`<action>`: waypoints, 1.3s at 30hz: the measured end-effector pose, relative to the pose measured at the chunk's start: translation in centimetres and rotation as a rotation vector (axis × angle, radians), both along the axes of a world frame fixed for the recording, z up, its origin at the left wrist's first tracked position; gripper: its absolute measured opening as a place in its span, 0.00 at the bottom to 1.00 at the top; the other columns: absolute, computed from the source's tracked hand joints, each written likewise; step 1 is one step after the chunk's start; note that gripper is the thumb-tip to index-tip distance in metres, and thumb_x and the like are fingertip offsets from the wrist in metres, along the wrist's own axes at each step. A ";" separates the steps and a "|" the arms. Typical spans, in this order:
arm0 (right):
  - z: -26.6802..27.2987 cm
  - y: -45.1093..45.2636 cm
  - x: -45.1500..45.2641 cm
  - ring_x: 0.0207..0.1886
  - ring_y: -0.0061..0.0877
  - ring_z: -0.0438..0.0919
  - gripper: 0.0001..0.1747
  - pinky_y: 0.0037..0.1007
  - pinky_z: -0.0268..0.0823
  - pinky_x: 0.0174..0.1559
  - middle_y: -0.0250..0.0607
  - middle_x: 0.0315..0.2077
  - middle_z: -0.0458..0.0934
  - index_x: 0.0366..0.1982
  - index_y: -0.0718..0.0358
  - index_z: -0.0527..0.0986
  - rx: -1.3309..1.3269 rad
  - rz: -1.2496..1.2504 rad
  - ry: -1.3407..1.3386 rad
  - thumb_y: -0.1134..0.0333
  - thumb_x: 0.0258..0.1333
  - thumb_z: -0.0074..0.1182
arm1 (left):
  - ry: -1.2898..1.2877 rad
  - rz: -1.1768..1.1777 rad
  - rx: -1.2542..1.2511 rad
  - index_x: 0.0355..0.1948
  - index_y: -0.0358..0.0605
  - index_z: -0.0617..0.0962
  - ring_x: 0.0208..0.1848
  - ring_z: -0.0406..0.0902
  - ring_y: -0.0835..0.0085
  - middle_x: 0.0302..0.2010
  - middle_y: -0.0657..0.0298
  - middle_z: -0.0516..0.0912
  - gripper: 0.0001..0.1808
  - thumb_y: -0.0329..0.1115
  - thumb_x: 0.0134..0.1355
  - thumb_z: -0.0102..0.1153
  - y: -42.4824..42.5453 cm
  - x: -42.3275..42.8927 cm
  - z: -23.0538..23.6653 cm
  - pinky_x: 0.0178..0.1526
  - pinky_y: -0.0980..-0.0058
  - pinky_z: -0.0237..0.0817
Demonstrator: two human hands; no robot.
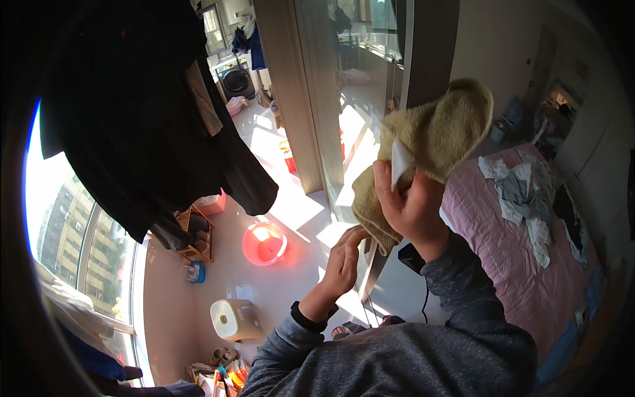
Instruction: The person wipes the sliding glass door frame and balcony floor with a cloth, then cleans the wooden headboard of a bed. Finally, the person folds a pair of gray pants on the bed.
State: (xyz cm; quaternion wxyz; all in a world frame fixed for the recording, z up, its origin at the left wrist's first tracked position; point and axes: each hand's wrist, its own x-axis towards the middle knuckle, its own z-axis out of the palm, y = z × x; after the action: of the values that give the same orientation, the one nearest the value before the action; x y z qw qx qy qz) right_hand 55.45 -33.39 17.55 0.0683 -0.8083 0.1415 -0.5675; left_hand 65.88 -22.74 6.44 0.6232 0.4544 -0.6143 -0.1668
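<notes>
My right hand [414,213] grips a thick olive-tan terry cloth [436,134] in front of the sliding glass door. The cloth's upper end flops to the right, and its lower corner hangs beside the dark door frame [421,54]. Between thumb and fingers a small white pointed piece [400,161] shows against it; what it is cannot be made out. Lower and to the left, my left hand [342,263] has its fingers bent at the cloth's lower edge and the door. Its fingertips are partly hidden, so a grip cannot be told. A black band [315,317] circles that wrist.
Dark clothes [163,99] hang at upper left. On the tiled floor stand a pink basin [264,243], a white stool [235,319] and a wooden shoe rack [198,235]. To the right is a bed with a pink cover [496,278] and crumpled clothes [523,193].
</notes>
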 end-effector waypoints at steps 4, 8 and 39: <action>1.1 0.1 1.2 0.44 0.50 0.73 0.23 0.43 0.62 0.48 0.56 0.43 0.73 0.52 0.71 0.67 -0.201 -0.259 -0.108 0.70 0.56 0.55 | -0.076 -0.087 0.060 0.50 0.33 0.74 0.48 0.74 0.52 0.48 0.46 0.75 0.25 0.45 0.73 0.34 0.3 1.3 0.3 0.51 0.68 0.64; -5.1 1.7 1.5 0.47 0.56 0.70 0.23 0.45 0.61 0.52 0.62 0.45 0.71 0.51 0.73 0.67 -0.075 -0.276 -0.006 0.67 0.57 0.54 | -0.066 -0.150 0.104 0.40 0.34 0.74 0.37 0.74 0.52 0.36 0.48 0.74 0.21 0.42 0.72 0.37 -0.3 2.2 -0.1 0.40 0.67 0.66; -30.9 5.2 0.8 0.57 0.56 0.63 0.17 0.49 0.58 0.59 0.62 0.53 0.65 0.49 0.68 0.68 0.613 -0.289 0.268 0.69 0.58 0.48 | -0.139 -0.105 0.200 0.67 0.35 0.56 0.71 0.54 0.58 0.68 0.49 0.59 0.34 0.53 0.71 0.32 -1.0 3.1 -0.6 0.69 0.58 0.48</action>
State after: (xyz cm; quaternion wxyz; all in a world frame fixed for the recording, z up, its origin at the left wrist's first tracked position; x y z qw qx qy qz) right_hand 56.29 -28.21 -13.39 0.2072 -0.7891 0.4254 -0.3918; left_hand 68.94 -23.76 5.85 0.5210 0.4919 -0.6594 -0.2277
